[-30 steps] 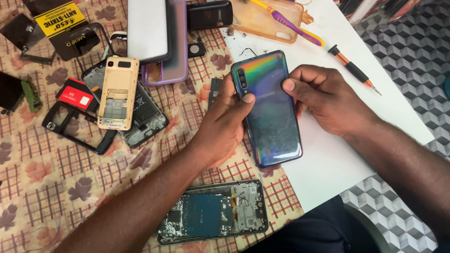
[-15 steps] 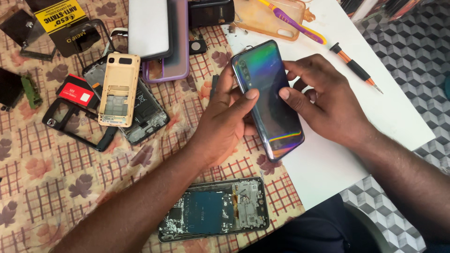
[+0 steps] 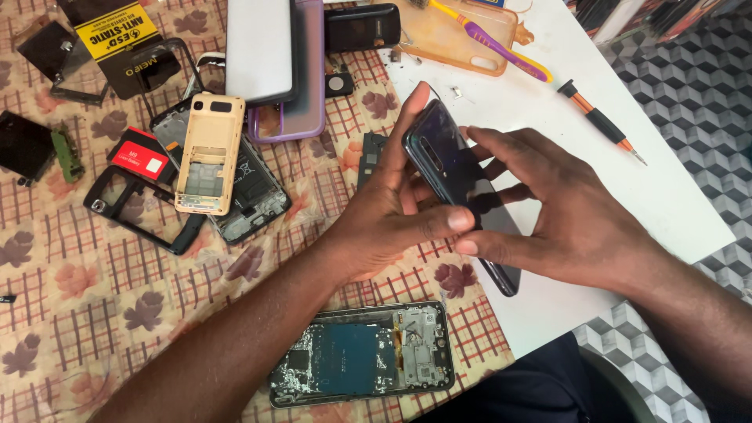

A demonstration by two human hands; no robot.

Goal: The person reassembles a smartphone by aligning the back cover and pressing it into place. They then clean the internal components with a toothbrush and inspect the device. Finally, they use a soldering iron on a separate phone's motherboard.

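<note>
Now both hands grasp a dark glossy phone back cover (image 3: 462, 188), lifted and tilted on edge above the border between the patterned tablecloth (image 3: 94, 298) and the white tabletop (image 3: 627, 157); the left hand (image 3: 392, 211) grips it from the left, thumb pressed along its lower edge and a finger raised against its top corner; the right hand (image 3: 564, 211) grips it from the right, thumb meeting the left thumb at the edge, fingers spread over the glossy face. Below the hands lies an opened phone body (image 3: 364, 362) with its blue inner plate showing; to the left sit a tan phone frame (image 3: 210, 153), a black frame (image 3: 141, 211) and a red card (image 3: 141, 159); on the white tabletop lie an orange-and-black screwdriver (image 3: 599, 121), well apart from the hands, and a purple-and-yellow toothbrush (image 3: 489, 37) on a clear orange case (image 3: 446, 39).
</note>
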